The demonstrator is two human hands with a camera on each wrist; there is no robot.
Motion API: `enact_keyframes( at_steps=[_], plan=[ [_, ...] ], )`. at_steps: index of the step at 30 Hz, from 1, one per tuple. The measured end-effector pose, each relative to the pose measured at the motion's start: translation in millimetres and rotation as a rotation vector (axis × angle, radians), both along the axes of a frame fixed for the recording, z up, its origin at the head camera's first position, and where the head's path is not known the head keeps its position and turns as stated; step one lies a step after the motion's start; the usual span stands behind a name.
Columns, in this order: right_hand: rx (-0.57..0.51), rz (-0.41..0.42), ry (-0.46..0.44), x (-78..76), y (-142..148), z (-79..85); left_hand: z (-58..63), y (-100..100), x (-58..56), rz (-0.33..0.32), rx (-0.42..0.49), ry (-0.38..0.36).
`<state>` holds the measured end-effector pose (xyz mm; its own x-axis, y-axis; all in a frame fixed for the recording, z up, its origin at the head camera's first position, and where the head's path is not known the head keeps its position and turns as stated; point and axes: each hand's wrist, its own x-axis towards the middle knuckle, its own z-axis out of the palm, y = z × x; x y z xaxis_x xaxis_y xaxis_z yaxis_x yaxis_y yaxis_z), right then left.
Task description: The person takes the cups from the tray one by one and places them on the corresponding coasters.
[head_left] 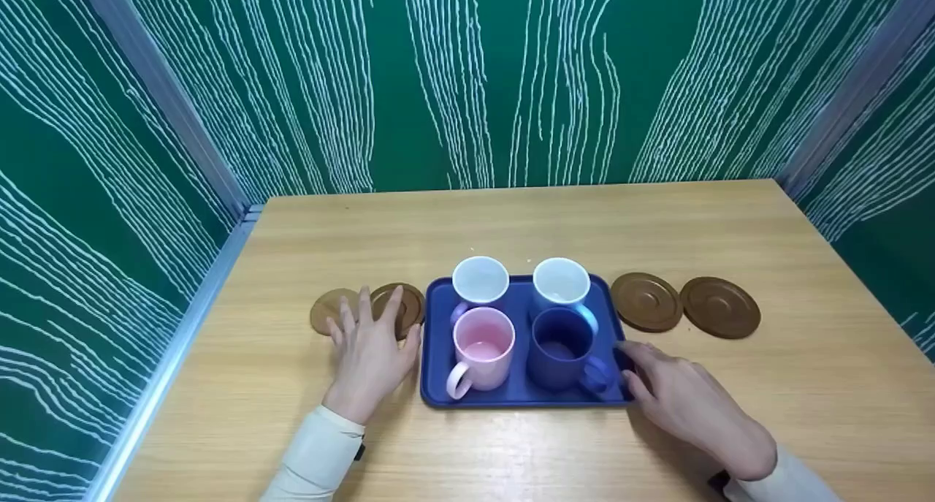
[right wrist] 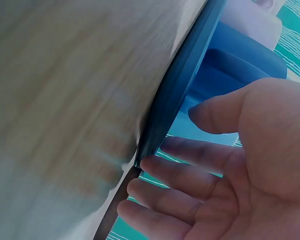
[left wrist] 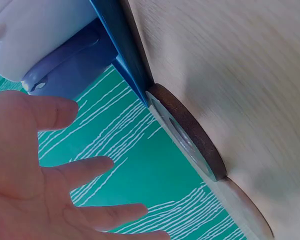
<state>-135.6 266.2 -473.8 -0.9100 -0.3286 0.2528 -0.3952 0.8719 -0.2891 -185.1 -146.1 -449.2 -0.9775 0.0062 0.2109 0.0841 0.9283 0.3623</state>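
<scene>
Right fingers (head_left: 649, 356) beside blue tray (head_left: 520, 367) of four mugs (head_left: 485, 356)

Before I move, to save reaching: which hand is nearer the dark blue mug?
Right: the right hand is at the right rim of the tray, beside the dark blue mug; the left hand is beyond the opposite rim, past the pink mug.

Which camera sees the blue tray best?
The head view, because it looks down on nearly the whole blue tray. The left wrist view shows only part of its side; the right wrist view shows just an edge beside the right hand.
</scene>
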Motion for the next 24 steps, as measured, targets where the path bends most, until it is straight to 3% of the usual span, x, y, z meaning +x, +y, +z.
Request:
enact_keyframes(
  at_steps=[15,24],
  plan=[
    [0.042,-0.012,-0.069,-1.7,-2,-2.7,3.5,6,-16.0,-0.031,-0.022,-0.014],
    [0.072,0.013,-0.036,-8.3,-3,-1.4,3.2,4,-36.6,-0.065,0.023,-0.048]
  ],
)
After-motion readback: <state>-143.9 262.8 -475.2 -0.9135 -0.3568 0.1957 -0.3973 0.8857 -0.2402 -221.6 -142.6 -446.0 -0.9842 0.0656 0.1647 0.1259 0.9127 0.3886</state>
